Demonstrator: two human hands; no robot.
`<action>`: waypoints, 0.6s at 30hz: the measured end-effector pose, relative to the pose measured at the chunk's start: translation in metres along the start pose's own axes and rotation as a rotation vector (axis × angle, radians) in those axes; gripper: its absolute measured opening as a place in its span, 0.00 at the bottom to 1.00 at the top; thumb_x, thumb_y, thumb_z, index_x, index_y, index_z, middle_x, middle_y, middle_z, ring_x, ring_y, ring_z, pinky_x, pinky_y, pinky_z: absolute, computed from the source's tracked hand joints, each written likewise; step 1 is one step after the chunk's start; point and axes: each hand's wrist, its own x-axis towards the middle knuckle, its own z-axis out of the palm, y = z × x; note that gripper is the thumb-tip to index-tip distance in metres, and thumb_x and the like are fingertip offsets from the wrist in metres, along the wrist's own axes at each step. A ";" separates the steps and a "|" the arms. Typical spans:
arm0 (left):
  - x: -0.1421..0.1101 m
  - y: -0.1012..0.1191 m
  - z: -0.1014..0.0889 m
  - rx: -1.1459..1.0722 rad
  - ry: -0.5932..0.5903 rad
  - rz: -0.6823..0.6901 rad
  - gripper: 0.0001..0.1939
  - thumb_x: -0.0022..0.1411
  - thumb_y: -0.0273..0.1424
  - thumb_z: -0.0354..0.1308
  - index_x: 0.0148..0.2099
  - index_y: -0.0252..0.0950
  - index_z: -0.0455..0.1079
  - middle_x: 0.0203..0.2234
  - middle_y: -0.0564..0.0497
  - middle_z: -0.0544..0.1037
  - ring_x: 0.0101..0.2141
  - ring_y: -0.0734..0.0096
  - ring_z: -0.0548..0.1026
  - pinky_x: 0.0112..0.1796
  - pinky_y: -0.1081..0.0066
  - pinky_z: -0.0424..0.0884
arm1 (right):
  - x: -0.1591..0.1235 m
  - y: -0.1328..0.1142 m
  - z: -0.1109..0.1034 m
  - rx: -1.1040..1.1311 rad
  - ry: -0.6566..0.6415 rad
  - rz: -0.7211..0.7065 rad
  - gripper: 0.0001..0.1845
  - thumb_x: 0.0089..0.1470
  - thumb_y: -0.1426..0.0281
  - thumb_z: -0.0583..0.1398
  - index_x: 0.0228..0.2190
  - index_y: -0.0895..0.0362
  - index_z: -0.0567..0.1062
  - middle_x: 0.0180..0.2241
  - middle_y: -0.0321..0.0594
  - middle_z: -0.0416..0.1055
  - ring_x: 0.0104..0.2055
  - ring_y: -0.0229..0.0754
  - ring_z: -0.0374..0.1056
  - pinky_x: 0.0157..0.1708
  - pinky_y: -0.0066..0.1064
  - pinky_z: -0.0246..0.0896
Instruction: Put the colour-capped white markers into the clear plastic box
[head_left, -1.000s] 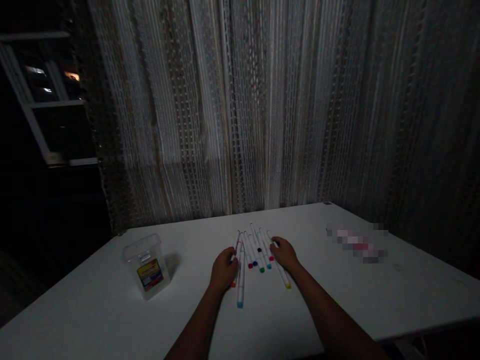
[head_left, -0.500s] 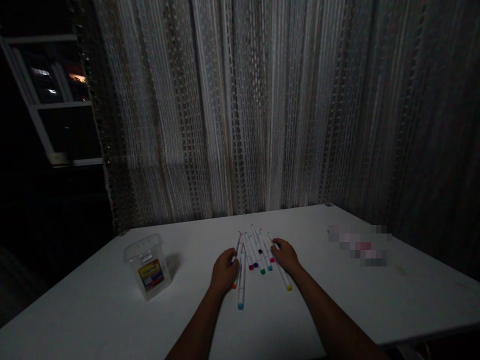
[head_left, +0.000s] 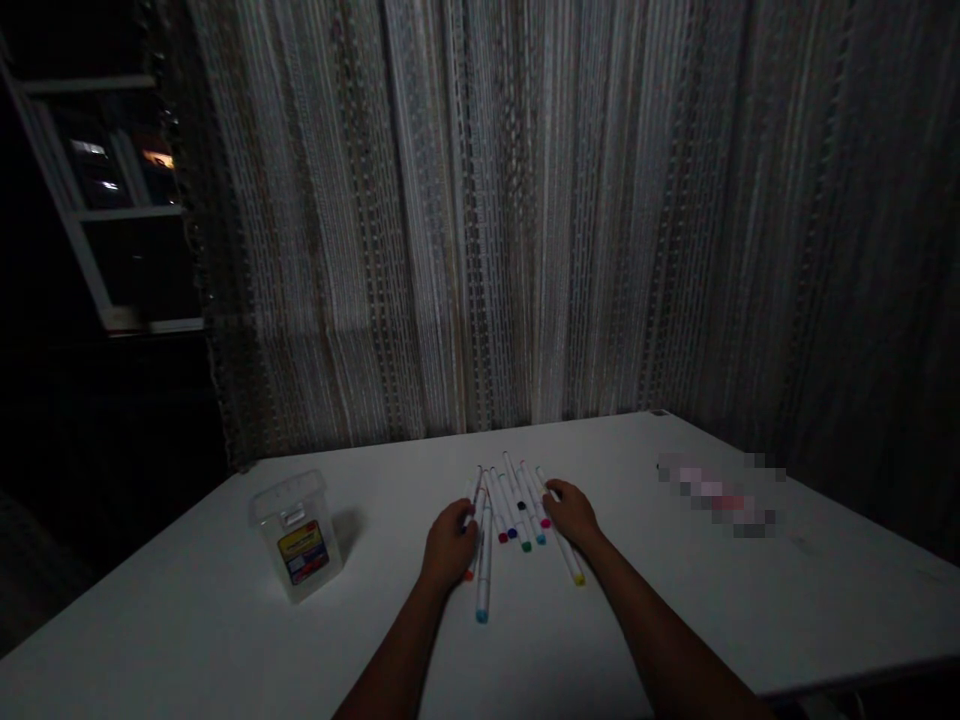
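A loose bunch of white markers (head_left: 504,500) with coloured ends lies on the table between my two hands. My left hand (head_left: 448,545) rests at the left side of the bunch, its fingers curled round the outer markers. An orange end (head_left: 469,575) shows beneath it, and a light-blue-ended marker (head_left: 484,575) sticks out towards me beside it. At the right side, my right hand (head_left: 573,515) has its bent fingers and thumb on a yellow-ended marker (head_left: 567,552), which slants towards me. The fingertips of both hands are partly hidden or dim.
A clear plastic box (head_left: 296,535) with a coloured label stands at the left on the white table (head_left: 180,610). A blurred-out pinkish item (head_left: 712,490) lies at the right. Behind the table hangs a striped curtain (head_left: 465,220); a window (head_left: 127,210) is at the far left.
Both hands and the markers stay almost in place. The whole view has shifted very slightly.
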 end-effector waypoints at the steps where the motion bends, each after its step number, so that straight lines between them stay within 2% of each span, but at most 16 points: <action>1: 0.000 0.000 0.000 0.000 0.001 0.002 0.14 0.51 0.22 0.51 0.41 0.35 0.68 0.43 0.46 0.74 0.46 0.66 0.70 0.48 0.68 0.63 | 0.000 0.000 0.000 0.004 0.003 -0.002 0.21 0.48 0.72 0.53 0.44 0.63 0.72 0.45 0.47 0.71 0.47 0.43 0.67 0.45 0.29 0.58; 18: 0.000 0.000 -0.001 0.005 -0.007 -0.005 0.13 0.52 0.22 0.51 0.41 0.34 0.68 0.45 0.46 0.73 0.46 0.68 0.70 0.48 0.69 0.63 | 0.000 -0.001 -0.001 -0.011 -0.007 0.019 0.21 0.48 0.72 0.52 0.45 0.60 0.72 0.45 0.45 0.71 0.47 0.42 0.66 0.45 0.28 0.58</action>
